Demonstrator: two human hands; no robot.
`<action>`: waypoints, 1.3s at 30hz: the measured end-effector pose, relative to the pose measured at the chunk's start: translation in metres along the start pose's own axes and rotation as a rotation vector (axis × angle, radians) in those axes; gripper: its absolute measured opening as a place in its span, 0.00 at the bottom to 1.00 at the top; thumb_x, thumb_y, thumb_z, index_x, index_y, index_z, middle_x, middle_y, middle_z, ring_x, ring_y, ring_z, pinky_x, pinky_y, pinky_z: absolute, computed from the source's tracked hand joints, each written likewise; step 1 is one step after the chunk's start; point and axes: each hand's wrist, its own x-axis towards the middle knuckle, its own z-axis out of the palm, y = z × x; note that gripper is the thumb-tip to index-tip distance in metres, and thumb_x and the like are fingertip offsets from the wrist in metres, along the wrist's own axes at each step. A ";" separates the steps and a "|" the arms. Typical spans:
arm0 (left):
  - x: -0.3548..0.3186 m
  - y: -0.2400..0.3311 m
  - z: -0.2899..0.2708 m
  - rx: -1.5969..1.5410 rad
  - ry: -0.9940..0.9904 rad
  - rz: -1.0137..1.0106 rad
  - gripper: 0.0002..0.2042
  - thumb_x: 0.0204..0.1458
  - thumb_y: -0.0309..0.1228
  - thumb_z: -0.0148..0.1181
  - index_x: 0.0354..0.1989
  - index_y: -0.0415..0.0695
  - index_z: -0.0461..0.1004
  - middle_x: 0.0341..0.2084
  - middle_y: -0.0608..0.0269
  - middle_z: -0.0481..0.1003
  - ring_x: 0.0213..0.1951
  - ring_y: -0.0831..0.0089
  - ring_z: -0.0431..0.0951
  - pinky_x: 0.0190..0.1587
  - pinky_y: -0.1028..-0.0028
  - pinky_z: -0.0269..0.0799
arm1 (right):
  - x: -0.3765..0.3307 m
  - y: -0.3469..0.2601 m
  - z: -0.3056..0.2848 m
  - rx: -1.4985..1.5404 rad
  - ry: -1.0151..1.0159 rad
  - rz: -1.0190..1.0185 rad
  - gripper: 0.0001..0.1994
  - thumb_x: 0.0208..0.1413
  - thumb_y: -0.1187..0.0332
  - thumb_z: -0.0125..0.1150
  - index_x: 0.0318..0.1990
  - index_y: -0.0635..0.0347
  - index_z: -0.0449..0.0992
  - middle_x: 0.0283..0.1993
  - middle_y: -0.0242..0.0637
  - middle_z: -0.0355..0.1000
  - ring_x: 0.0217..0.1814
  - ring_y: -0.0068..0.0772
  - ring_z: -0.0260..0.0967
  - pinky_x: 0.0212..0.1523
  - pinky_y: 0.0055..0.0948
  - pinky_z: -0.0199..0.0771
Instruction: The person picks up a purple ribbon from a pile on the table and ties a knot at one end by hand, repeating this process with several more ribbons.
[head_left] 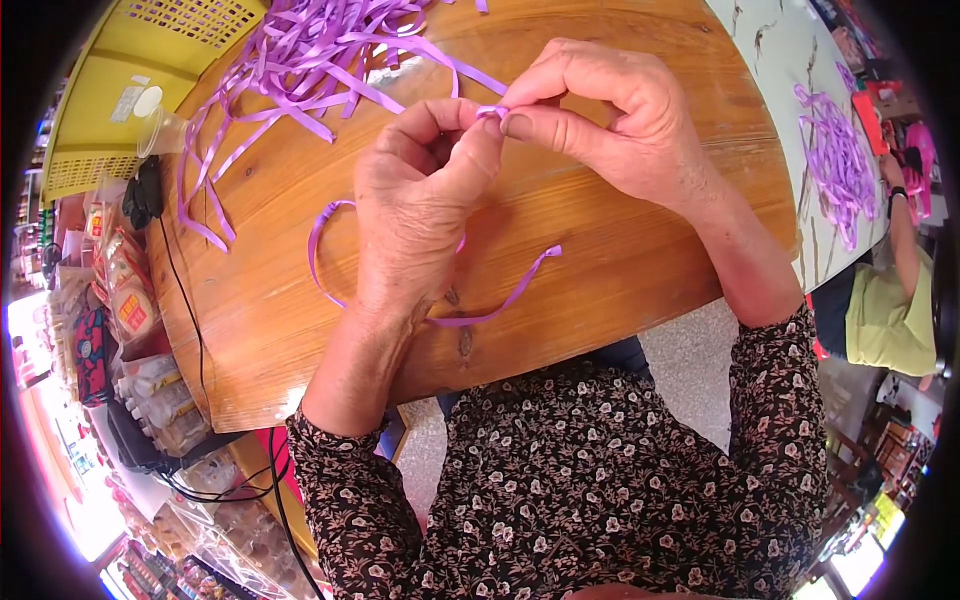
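Note:
Between my two hands, a purple ribbon [491,111] is pinched at a small loop or fold above the wooden table. My left hand [425,190] grips it between thumb and curled fingers. With thumb and index fingertip pressed together, my right hand [625,120] holds the same ribbon from the other side. Whether there is a knot at the fingertips is too small to tell. Under my left wrist lies a curved length of purple ribbon with a knotted end [548,255], partly hidden by the hand. A tangled heap of purple ribbons [300,60] spreads at the far left of the table.
A yellow plastic crate [110,90] stands at the far left, near a clear cup [160,130]. A black cable [185,290] runs down the wooden table's [260,330] left side, beside packaged goods [130,300]. More purple ribbons [840,160] lie on a white marbled table at right, near another person's arm [900,220].

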 end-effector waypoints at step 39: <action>-0.005 0.004 0.005 -0.185 -0.016 -0.055 0.05 0.52 0.27 0.59 0.34 0.39 0.73 0.20 0.77 0.67 0.17 0.90 0.56 0.18 0.87 0.47 | -0.003 -0.006 0.003 0.619 0.036 0.428 0.03 0.54 0.76 0.55 0.34 0.65 0.74 0.33 0.29 0.70 0.37 0.16 0.64 0.40 0.17 0.64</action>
